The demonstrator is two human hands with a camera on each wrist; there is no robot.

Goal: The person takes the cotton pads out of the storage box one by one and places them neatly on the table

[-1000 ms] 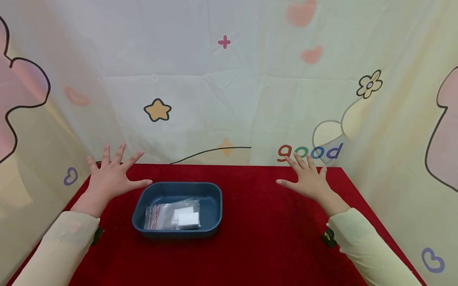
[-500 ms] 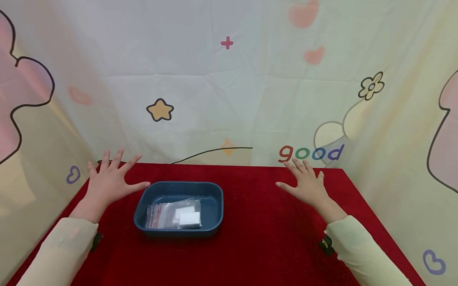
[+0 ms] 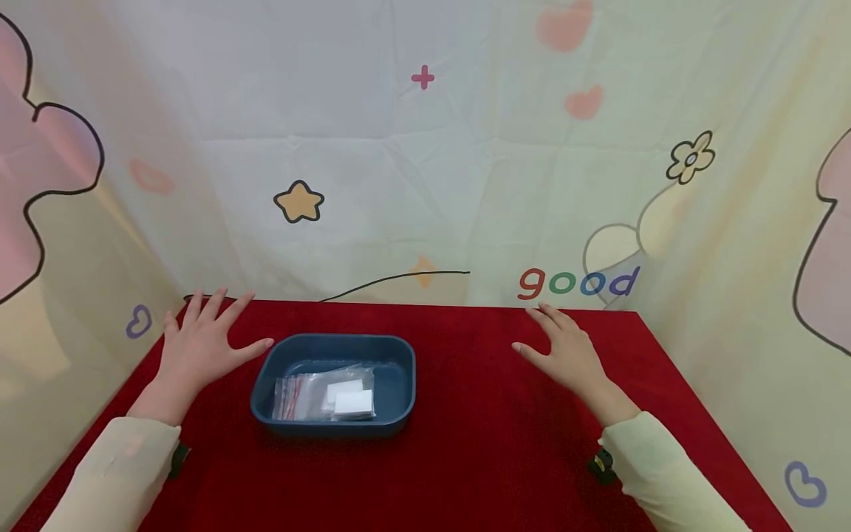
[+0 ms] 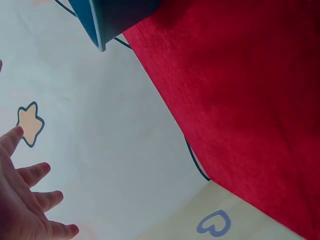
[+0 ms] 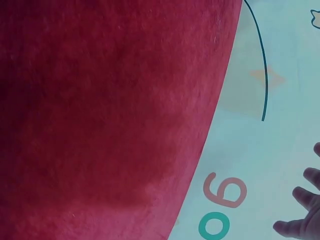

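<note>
In the head view my left hand (image 3: pixel 196 349) hovers just left of a dark blue tray (image 3: pixel 332 428), its fingers spread and its thumb near the tray's left rim. Inside the tray lie clear zip bags (image 3: pixel 312 395) with red seal strips, and white flat pieces (image 3: pixel 354 403) show at their right end. My right hand (image 3: pixel 569 353) is held over the right part of the table, fingers extended and thumb apart, holding nothing. Fingers of the left hand (image 4: pixel 22 205) also show in the left wrist view, those of the right hand (image 5: pixel 305 205) in the right wrist view.
A red cloth (image 3: pixel 479 458) covers the table. Pale printed curtains (image 3: pixel 372 185) hang behind it and along both sides, close to the table's edges. A dark wrist strap (image 3: pixel 603 465) sits under the right sleeve.
Both hands have drawn back slightly toward the body and lowered, and the right fingers have come closer together. The tray and its contents keep their place, with a slight shift of the head view.
</note>
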